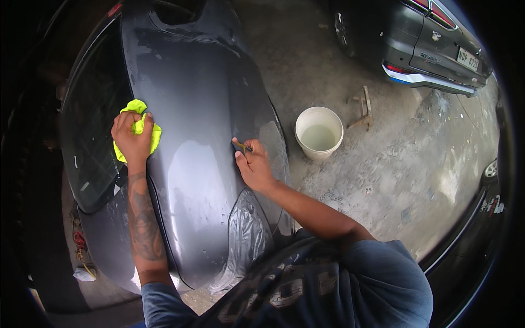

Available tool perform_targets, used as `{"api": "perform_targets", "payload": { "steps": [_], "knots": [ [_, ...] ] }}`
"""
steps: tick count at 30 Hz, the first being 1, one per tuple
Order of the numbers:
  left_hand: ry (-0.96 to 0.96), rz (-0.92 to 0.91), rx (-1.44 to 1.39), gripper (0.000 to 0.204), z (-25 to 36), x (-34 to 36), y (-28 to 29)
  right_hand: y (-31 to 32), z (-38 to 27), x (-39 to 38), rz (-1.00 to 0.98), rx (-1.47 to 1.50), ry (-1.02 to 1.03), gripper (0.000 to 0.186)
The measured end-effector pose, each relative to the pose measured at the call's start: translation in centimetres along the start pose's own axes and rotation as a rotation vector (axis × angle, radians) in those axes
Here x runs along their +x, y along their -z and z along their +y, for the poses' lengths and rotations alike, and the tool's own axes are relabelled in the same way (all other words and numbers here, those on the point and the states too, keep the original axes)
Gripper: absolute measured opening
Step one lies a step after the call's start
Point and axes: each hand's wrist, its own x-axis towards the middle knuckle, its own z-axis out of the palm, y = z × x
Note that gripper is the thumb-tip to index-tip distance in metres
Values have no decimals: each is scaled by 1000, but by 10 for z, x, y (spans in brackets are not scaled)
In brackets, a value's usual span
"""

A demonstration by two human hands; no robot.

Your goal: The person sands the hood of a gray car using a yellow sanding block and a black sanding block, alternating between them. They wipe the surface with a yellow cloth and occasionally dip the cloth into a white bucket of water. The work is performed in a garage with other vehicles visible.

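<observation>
A bright yellow-green cloth (pixel 156 138) is bunched under my left hand (pixel 133 139), whose fingers are curled round it at the edge of the dark rear window (pixel 95 131). Below and around both hands stretches the grey car body panel (pixel 188 98), wet in patches. My right hand (pixel 257 168) pinches a small, thin dark piece with a brownish side (pixel 241 146) against the panel's right part. What exactly this piece is I cannot make out. Clear plastic film (pixel 247 221) covers the tail-light area near my body.
On the concrete floor (pixel 377 164) to the right stands a white bucket (pixel 319 131) with cloudy water. Behind it lies a small wooden frame (pixel 365 109). A dark grey car (pixel 421 49) is parked at the far right, and a black car (pixel 470 229) at the near right.
</observation>
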Motion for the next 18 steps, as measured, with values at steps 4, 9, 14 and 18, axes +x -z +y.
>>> {"api": "perform_targets", "payload": {
  "steps": [4, 9, 14, 18],
  "knots": [
    [14, -7, -46, 27, 7, 6, -3, 22, -11, 17, -35, -88, 45, 32],
    [-1, 26, -3, 26, 3, 0, -3, 36, -40, -23, -152, -75, 96, 36],
    [-11, 4, 44, 24, 9, 4, -8, 48, -65, -31, -235, -161, 51, 42],
    [15, -58, 81, 20, 11, 3, 0, 38, -89, -87, -235, -166, 122, 40]
  ]
}}
